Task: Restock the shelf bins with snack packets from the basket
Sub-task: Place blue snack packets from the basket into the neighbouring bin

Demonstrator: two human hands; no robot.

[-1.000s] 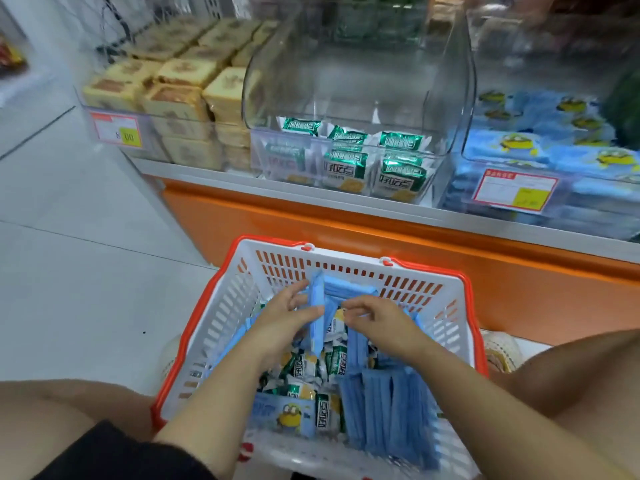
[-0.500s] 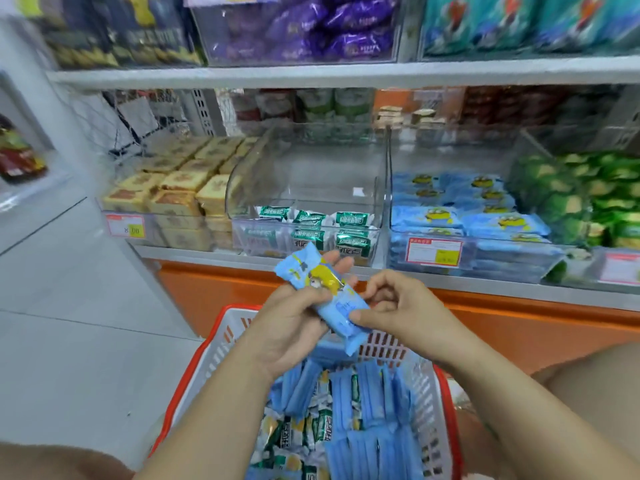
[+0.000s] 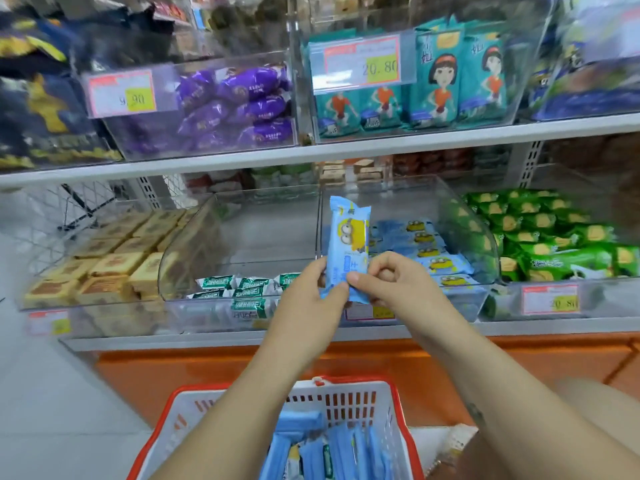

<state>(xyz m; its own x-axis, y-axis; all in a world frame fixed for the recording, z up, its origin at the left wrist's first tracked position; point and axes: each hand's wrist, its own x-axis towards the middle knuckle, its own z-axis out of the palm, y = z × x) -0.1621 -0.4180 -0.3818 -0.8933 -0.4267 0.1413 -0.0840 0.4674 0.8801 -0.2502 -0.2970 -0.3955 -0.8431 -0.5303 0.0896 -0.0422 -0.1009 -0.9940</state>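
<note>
The left price tag (image 3: pixel 121 94) reads 9.90, the upper right price tag (image 3: pixel 360 62) 20.80.

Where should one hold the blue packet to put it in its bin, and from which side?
Probably its lower end, from below. The packet stands upright; the left hand and right hand pinch it there, leaving the top free to enter the bin.

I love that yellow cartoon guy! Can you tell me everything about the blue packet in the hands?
The blue packet is a long, light-blue wrapper, shiny like plastic, with crimped ends and a yellow goggle-eyed cartoon figure near its top. It looks sealed and stands upright in the air. The left hand and right hand pinch its lower end, holding it before the clear bin of matching packets.
</note>
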